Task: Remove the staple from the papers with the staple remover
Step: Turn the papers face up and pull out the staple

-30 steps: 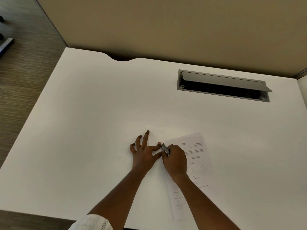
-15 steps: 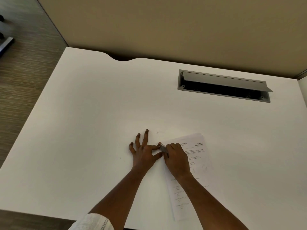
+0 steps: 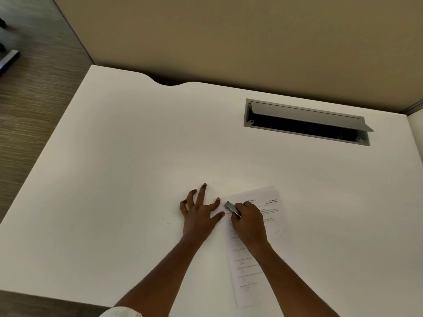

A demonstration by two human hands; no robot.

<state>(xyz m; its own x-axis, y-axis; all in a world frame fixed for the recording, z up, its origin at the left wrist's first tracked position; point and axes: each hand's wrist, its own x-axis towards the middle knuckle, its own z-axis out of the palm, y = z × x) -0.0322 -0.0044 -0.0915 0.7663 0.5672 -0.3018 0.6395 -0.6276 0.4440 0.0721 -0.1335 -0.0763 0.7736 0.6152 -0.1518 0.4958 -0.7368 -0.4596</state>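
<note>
Grips the remover in the right hand, fingers curled tight over it, knuckles up. Shows only the grey metal front end, poking out up and to the left past the fingers. Aims that tip at the top left corner of the papers, right at the corner or touching it, cannot tell which. No telling the staple itself: too small or covered. Rests the right hand on the upper part of the top sheet, forearm running down over the page.

Over to the left hand now: spread wide and flat on the desk, just beside the papers. Stretches index and thumb rightward to the papers' left edge, index tip by the corner, thumb tip a little lower, remover tip between the two. Plants the other three fingers on bare desk, pointing away from the body.

As for the papers: flat on the desk, near its front edge and right of centre, print facing up, long side running away from the body, slightly tilted.

Further out, a white sleeve on the left arm at the bottom edge. Back right, a grey hatch set into the desk, lid tipped up, dark inside. Behind the desk, a beige partition. Off to the left, striped wood-look floor.
</note>
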